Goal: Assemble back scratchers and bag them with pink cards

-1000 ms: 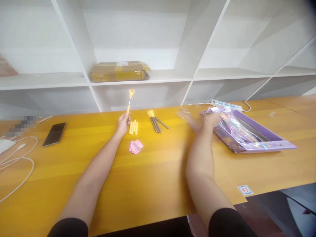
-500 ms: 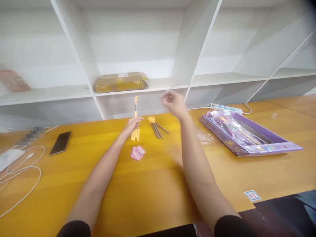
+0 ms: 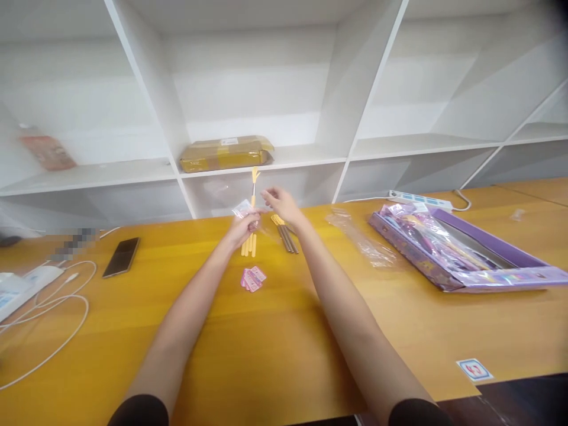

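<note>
My left hand (image 3: 245,228) is closed around a small clear plastic bag (image 3: 242,208), which bulges above the fingers. A thin stick with a yellow finger-shaped tip (image 3: 255,176) and a metal shaft rises from the same hand. Just to the right, my right hand (image 3: 281,204) has its fingers curved and slightly apart near the bag; nothing shows clearly between them. Several yellow handles (image 3: 249,245) lie under the left hand. Beside them are several metal rods with yellow ends (image 3: 287,236), partly behind the right wrist. Small pink cards (image 3: 253,278) lie nearer me.
On the right are a purple open box (image 3: 515,236) with plastic-wrapped items and a crumpled clear wrapper (image 3: 364,239). A phone (image 3: 121,257) and white cables (image 3: 86,313) lie left. White shelving (image 3: 266,35) holds a taped carton (image 3: 226,154); a power strip (image 3: 419,200) is at the back.
My right hand has come left and down, close to my left hand. A clear bag now shows in my left hand, and the yellow tip has turned. The view has shifted slightly.
</note>
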Demonstrator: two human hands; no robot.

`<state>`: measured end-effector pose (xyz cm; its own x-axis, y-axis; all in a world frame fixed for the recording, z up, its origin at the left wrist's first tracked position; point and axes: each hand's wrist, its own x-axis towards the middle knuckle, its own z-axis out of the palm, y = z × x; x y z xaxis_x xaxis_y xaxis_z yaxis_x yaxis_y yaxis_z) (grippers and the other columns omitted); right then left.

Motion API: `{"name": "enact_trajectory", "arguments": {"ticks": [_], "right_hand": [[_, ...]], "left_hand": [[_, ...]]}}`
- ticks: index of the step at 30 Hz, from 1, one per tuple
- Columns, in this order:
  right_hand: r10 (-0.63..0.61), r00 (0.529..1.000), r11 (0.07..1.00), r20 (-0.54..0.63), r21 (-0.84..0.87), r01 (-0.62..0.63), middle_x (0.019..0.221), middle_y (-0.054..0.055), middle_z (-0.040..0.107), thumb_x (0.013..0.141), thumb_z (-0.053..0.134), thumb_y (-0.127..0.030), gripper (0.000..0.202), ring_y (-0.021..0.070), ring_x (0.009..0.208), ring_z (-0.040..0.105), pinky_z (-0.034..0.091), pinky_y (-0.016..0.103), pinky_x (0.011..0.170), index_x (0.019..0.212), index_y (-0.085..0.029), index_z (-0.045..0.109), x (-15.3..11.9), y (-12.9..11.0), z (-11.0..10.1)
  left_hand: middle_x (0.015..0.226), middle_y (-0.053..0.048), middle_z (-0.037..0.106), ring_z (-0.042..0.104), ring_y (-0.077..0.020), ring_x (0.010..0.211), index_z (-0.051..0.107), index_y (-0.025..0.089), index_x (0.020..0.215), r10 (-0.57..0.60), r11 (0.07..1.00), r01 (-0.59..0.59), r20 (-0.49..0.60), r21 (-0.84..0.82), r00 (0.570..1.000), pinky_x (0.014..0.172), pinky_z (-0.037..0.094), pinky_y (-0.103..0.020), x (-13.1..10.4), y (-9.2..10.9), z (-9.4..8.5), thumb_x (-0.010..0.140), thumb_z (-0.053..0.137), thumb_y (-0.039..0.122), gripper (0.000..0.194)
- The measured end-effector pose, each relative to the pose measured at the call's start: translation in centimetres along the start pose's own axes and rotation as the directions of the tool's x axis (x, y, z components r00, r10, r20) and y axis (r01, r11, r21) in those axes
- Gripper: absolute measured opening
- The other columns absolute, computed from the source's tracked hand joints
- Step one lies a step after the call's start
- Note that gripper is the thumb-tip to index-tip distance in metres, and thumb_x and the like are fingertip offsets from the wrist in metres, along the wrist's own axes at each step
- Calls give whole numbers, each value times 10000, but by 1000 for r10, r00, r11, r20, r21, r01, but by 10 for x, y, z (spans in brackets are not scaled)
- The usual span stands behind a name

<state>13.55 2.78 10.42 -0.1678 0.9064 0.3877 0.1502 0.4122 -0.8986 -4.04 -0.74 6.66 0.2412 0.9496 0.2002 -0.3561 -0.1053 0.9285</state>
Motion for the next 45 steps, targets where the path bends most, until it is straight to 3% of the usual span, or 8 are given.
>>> {"name": "enact_trajectory", "arguments": {"ticks": [5,10,14,17,21,24,26,45], "right_hand": [[33,968,983,249,166,-77,901,29,732,811,829,-730,544,215,926,636,520,330,856,924,-208,731,-9,9,-1],[-33,996,934,84,356,1,919,25,680,796,850,-723,541,198,969,638,557,339,919,956,-235,682,3,9,-5],[-91,994,889,-55,446,106,896,14,594,875,784,-703,491,175,875,618,574,317,811,1022,-256,643,5,-6,-29],[-105,989,894,103,445,49,793,-18,497,946,761,-572,379,123,617,428,413,265,546,1094,-228,700,-11,-24,-52],[-53,866,951,498,290,-109,719,-41,421,998,743,-513,387,95,560,254,218,270,488,1129,-150,765,-34,-38,-75],[-16,713,979,701,155,-130,675,-52,414,1013,741,-533,428,97,572,281,256,274,517,1131,-124,780,-39,-38,-79],[-12,673,987,739,118,-113,657,-59,411,1035,713,-547,452,100,574,285,281,278,533,1153,-116,782,-38,-36,-77],[-112,770,992,628,112,52,659,-40,458,1054,681,-594,497,138,637,390,388,315,676,1254,-153,793,-35,-37,-78]], "left_hand": [[765,-8,606,453,-86,597,819,138,939,0,980,-18,92,198,996,550,370,-229,-5,4,4,729,940,226,258],[926,-50,720,593,-132,760,843,163,987,124,954,-145,94,263,988,681,490,-234,-3,16,2,719,991,302,337],[880,-35,731,635,-139,786,824,181,986,282,948,-261,-101,183,954,682,501,-217,2,40,-14,691,1015,307,373],[882,-18,726,638,-112,756,794,183,964,397,918,-374,-302,132,867,677,501,-201,2,59,-27,692,1013,247,355],[924,-24,738,650,-96,757,761,167,929,485,864,-491,-453,114,748,676,498,-192,-1,80,-38,709,1010,222,337],[894,-16,728,627,-78,709,750,167,920,505,844,-526,-487,104,713,634,475,-188,-4,89,-38,734,1005,249,326],[858,-3,710,599,-63,661,737,170,919,504,839,-538,-492,83,710,609,461,-189,-6,91,-36,749,1001,253,325],[809,30,664,544,-36,600,709,178,900,487,846,-532,-450,32,748,567,427,-184,-10,91,-23,789,987,255,309]]}}
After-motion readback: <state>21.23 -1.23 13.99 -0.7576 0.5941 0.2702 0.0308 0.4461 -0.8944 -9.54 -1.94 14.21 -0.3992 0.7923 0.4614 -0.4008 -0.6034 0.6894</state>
